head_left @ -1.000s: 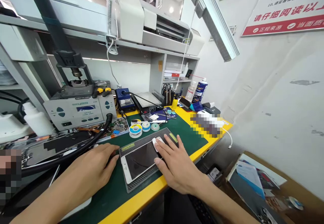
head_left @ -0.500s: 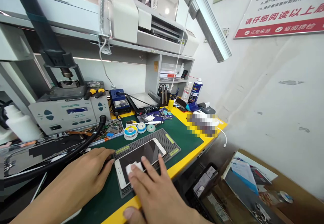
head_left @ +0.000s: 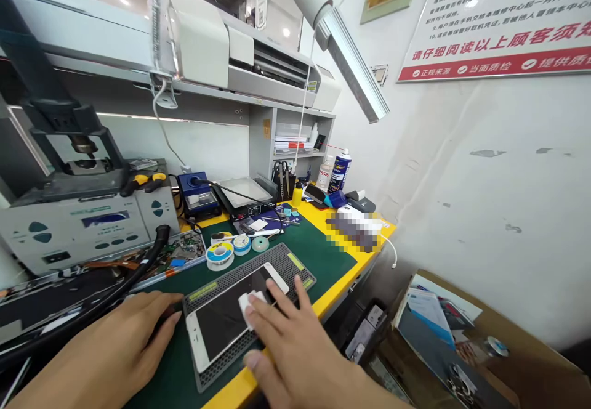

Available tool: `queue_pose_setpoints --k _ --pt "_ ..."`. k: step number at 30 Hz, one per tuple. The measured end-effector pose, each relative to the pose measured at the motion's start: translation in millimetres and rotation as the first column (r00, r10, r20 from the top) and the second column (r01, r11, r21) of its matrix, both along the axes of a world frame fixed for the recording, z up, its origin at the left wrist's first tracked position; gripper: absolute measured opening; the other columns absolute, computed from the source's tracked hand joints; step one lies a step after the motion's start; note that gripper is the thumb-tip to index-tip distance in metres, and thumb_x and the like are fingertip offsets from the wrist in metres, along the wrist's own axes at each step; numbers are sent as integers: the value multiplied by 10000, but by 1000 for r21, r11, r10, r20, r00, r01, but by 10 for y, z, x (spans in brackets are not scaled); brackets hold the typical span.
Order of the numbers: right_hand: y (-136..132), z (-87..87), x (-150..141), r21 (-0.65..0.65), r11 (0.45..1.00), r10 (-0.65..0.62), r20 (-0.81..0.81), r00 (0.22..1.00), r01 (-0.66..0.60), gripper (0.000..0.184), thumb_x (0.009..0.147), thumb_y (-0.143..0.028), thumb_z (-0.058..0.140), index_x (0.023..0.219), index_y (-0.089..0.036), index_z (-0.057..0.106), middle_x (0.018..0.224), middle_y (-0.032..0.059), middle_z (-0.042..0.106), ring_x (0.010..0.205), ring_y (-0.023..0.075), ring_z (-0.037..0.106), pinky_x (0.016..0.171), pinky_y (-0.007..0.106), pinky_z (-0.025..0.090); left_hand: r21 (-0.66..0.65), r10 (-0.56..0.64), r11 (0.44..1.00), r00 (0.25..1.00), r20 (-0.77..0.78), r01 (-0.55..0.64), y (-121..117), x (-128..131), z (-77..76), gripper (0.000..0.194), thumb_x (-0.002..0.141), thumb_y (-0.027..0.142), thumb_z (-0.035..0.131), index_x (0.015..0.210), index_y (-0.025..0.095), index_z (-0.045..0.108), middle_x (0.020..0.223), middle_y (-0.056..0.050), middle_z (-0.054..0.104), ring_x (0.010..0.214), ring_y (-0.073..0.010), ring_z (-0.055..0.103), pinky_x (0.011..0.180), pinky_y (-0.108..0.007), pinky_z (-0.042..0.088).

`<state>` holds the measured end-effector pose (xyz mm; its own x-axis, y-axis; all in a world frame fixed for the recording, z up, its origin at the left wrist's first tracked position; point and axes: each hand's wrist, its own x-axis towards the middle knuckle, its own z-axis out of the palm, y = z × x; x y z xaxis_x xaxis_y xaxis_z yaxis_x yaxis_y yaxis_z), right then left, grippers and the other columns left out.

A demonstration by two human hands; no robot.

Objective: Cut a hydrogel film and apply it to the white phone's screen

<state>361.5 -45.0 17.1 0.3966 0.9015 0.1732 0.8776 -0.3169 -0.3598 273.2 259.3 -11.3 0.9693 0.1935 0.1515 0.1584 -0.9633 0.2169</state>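
Phone on perforated pad, betw. hands; white wipe now nearer mid-screen vs. prev. frame, L end of glass exposed.
R hand: fingers spread, pressing wipe, no grip. L hand apart, at pad's L corner; can't tell if gripping. Solder spool beyond hands.

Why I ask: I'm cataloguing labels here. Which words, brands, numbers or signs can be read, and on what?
"请仔细阅读以上顾客须…", wall sign, cut off
"正规来源", same sign
"当面质检", same sign
"提供质…", same sign, cut off
"9.", "10.", same sign, before small lines
"LEAD FREE", probably, station, blurred
Too small or blurred: spray can, clear bottle, yellow labels
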Motion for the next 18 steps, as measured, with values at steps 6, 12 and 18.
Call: queue_pose_setpoints --k 6,12,18 --pt "-304 131 454 -47 960 -272 72 960 275 544 1119 -440 299 1570 -192 478 1640 55 437 1586 334 239 1263 694 12 2 2 1000 1000 14 -2 -16 7 -31 532 1010 452 292 1207 210 724 1250 -136 753 1155 -333 713 1036 -539 530" --pt "-324 251 1200 86 893 -448 55 892 442 504 1107 -437 362 1492 -194 578 1578 106 536 1536 342 360 1272 640 102 -14 12 1000 998 68 -11 -65 20 7 520 993 442 319 1183 219 749 1193 -125 778 1106 -333 737 993 -519 569" --pt "13 393 2071 166 789 -590 -63 805 591 325 1042 -388 616 1286 -178 662 1311 112 680 1137 267 683 996 499 555 4 11 1000 991 131 -12 -67 0 16 419 986 384 393 1076 281 790 1149 -71 806 1070 -321 757 978 -492 596"
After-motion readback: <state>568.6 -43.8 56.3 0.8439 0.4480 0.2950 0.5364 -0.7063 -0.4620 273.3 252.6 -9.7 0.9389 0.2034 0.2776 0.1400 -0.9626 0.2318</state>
